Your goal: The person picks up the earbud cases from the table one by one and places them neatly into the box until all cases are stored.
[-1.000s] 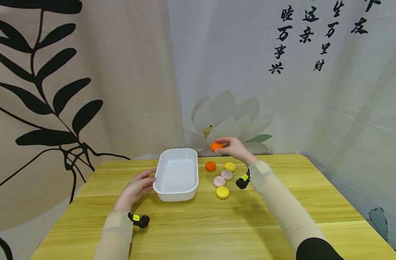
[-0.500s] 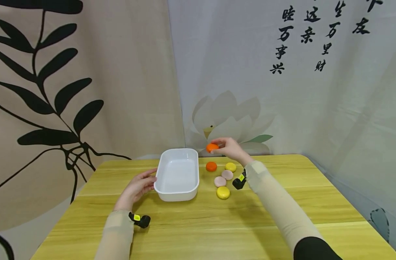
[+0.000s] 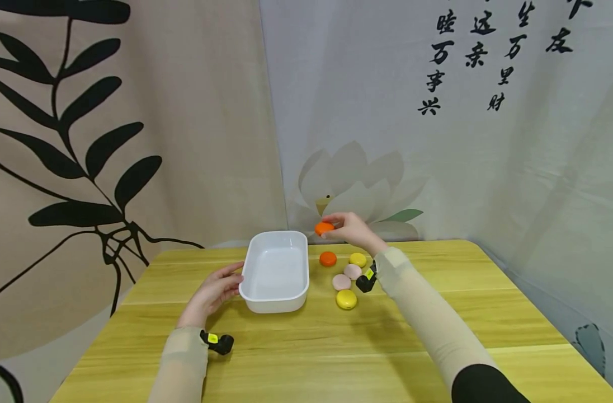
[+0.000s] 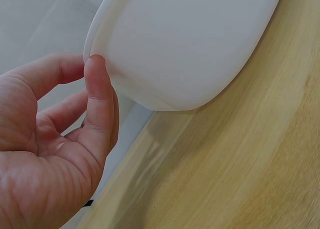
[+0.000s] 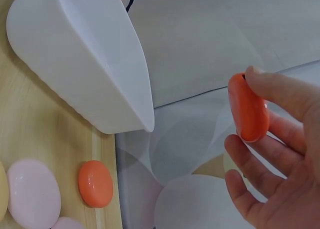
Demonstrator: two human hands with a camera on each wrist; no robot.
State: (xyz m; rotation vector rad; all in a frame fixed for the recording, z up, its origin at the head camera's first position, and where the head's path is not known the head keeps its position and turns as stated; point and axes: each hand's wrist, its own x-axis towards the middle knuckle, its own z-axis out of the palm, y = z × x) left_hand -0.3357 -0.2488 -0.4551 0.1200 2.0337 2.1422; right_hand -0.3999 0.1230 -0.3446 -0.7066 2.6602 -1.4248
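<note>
The fingertips of the left hand (image 3: pixel 215 292) are partly hidden: in the left wrist view the index finger's tip disappears behind the thumb and the rim of the white dish (image 3: pixel 273 306). Thumb and finger seem to pinch that rim at the dish's side, though how firmly is hard to judge. That view cuts off much of the dish, and the right wrist view crops its upper end.

The right hand (image 3: pixel 354 230) runs out of its own wrist view at the edge. Its thumb and fingers pinch an orange piece (image 3: pixel 323 228), raised in the air to the right of the dish's far end; the thumb covers part of it, and a small dark spot beside the thumb is too small to make out.

The dish stands upright on the wooden table (image 3: pixel 286 358), its white inner floor and walls showing in the head view. To its right lie a second orange piece (image 3: pixel 328 258), a far yellow piece (image 3: pixel 358 259), two pink pieces (image 3: pixel 341 282) side by side and a near yellow piece (image 3: pixel 346 299). The right wrist view crops one yellow and one pink.
</note>
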